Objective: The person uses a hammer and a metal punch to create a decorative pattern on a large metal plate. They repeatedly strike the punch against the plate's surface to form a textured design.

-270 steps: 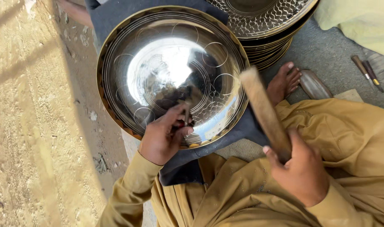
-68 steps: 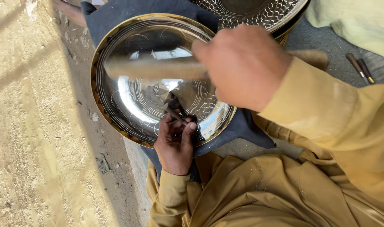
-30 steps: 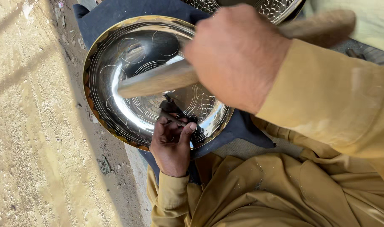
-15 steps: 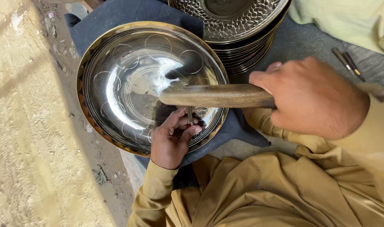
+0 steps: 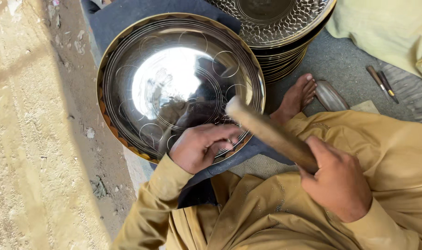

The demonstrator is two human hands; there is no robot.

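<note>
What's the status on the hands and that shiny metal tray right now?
Left hand pinched shut on a small tool, mostly hidden, at the engraved metal tray's near rim. Right hand grips wooden mallet, raised above that rim. Nothing between mallet and tray.

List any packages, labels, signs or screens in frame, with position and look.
None in view. Only a shiny engraved metal bowl on dark cloth, a stack of patterned bowls behind it, and a wooden mallet in the right hand; nothing printed shows.
</note>
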